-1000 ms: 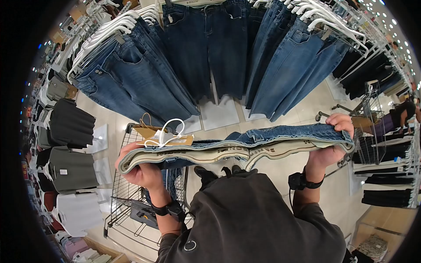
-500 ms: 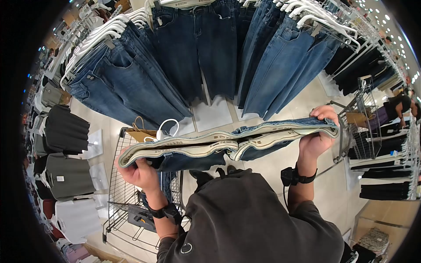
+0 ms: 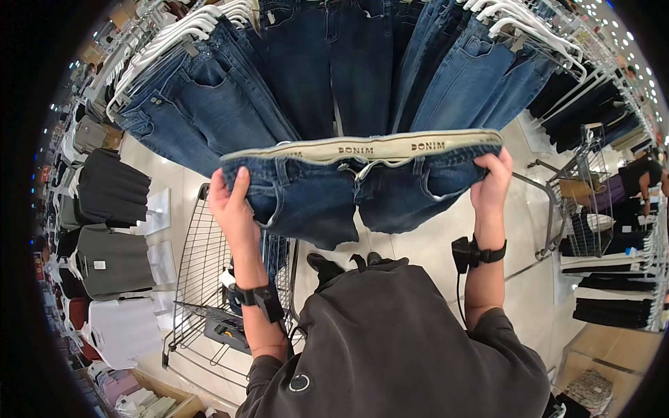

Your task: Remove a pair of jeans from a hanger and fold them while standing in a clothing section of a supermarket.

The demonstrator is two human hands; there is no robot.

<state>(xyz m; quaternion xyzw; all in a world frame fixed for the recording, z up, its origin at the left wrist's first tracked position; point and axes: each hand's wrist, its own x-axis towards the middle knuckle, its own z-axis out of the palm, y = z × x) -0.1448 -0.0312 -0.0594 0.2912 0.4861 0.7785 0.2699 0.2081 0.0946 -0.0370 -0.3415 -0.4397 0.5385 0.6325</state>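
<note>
A pair of dark blue jeans (image 3: 306, 198) is stretched between my hands, its cream inner waistband with printed lettering facing up. My left hand (image 3: 233, 209) pinches the left end of the waist, thumb on the denim. At the opposite end, my right hand (image 3: 493, 177) grips the waist with fingers curled over the front. The front fly and pockets show, and the legs hang down out of sight. Beyond them, blue jeans (image 3: 209, 97) hang from white hangers (image 3: 174, 42).
A wire shopping cart (image 3: 191, 258) with denim in it stands at my left. Dark tops (image 3: 111, 188) hang further left. Another cart (image 3: 589, 216) and a person (image 3: 637, 177) are at the right, beside racks of dark clothes (image 3: 606, 296).
Both hands have moved up and closer together. The jeans' waist has tilted so the front now shows, where before its opening faced me.
</note>
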